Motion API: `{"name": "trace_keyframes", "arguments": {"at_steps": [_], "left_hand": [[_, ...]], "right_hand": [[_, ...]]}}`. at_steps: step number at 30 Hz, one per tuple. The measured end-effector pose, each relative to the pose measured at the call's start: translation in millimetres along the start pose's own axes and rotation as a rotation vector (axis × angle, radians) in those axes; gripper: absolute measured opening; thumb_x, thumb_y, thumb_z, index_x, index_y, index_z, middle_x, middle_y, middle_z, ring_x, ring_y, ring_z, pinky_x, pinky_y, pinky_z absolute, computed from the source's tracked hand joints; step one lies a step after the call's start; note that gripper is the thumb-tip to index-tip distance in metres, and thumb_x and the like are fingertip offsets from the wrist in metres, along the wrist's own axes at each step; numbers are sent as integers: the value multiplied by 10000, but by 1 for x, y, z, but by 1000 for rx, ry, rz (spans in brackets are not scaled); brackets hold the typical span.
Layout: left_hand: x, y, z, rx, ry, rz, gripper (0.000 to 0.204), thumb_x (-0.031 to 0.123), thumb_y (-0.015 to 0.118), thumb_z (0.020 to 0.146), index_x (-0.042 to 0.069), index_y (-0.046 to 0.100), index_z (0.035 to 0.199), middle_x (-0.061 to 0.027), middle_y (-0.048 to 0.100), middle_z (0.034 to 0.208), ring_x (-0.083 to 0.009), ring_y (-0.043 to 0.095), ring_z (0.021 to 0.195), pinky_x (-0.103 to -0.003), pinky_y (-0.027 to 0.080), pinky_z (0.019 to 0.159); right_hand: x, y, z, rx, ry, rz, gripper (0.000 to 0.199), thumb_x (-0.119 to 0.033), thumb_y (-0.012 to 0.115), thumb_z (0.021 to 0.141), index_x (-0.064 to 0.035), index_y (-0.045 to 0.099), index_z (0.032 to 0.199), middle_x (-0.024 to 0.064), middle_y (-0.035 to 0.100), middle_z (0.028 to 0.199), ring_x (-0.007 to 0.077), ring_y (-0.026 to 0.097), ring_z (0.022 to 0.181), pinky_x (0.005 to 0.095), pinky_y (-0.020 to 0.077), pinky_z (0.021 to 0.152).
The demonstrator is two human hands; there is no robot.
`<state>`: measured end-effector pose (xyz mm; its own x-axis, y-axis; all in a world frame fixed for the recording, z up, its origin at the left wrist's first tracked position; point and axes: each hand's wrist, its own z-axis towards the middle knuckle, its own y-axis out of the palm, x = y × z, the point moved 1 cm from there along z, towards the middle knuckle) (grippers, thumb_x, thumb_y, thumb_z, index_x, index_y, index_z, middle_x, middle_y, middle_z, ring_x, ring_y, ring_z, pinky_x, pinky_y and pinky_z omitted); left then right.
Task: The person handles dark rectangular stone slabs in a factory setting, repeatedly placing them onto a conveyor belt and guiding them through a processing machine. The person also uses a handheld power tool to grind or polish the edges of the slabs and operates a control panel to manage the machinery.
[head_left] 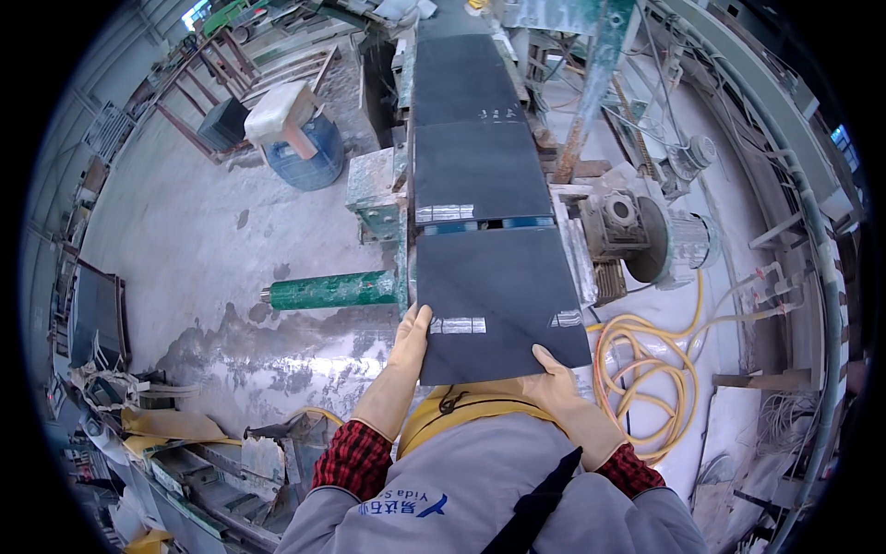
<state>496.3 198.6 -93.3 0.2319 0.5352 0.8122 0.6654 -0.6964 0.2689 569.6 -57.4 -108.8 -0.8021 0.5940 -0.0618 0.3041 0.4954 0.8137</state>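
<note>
A smooth dark grey stone slab [503,282] lies in front of my body, its near end overhanging my yellow apron [471,406]. My left hand [404,346], in a cream glove, grips the slab's left edge, with the fingers hidden beneath. At the near right corner my right hand [556,380], gloved alike, has its thumb on top and its other fingers out of sight under the stone. Just beyond, across a narrow gap showing blue strips, a second dark slab [480,171] rests on the conveyor. Farther along lies another dark slab [464,74].
Left of the conveyor, a green cylinder [334,290] juts out sideways. A blue barrel [309,155] with a whitish block on top stands farther left. At right sit a motor with gearbox [646,231] and a coiled yellow hose [646,397] on the floor.
</note>
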Motion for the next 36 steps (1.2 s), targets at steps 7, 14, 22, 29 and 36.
{"name": "trace_keyframes", "arguments": {"at_steps": [7,14,22,29,36], "left_hand": [[-2,-9,25,-16,-1,45,547,313,533,1034,35,420,1491,-65,580,1362,-142,532,1220,-296,423,1039],[-15,-17,45,-59,61,-47,465,249,528,1043,22,463,1444,-86,607,1314,-158,579,1164,-320,483,995],[-11,-17,62,-211,90,-131,395,226,508,1062,51,477,1414,-52,629,1273,-139,611,1099,-285,518,926],[-21,-20,71,-148,101,-77,408,216,495,1058,12,465,1410,-69,614,1262,-129,573,1104,-284,473,953],[42,-50,92,-131,378,1309,378,394,489,1005,79,691,1049,-112,715,829,-265,713,705,-378,546,726]], "right_hand": [[-2,10,15,60,-12,22,371,-11,565,972,29,527,1339,174,513,1437,338,467,1365,493,358,1182],[-1,1,27,92,-22,29,339,-19,573,971,13,549,1307,162,530,1418,340,479,1351,495,375,1174],[-4,0,40,126,15,94,311,-12,574,970,-12,563,1280,148,527,1422,345,479,1348,497,378,1175],[-5,-7,49,233,50,184,293,-28,592,965,-28,579,1258,158,557,1391,347,511,1321,502,403,1156],[-1,-15,60,378,-130,101,235,18,604,927,-31,591,1157,144,633,1241,339,608,1190,517,500,1054]]}}
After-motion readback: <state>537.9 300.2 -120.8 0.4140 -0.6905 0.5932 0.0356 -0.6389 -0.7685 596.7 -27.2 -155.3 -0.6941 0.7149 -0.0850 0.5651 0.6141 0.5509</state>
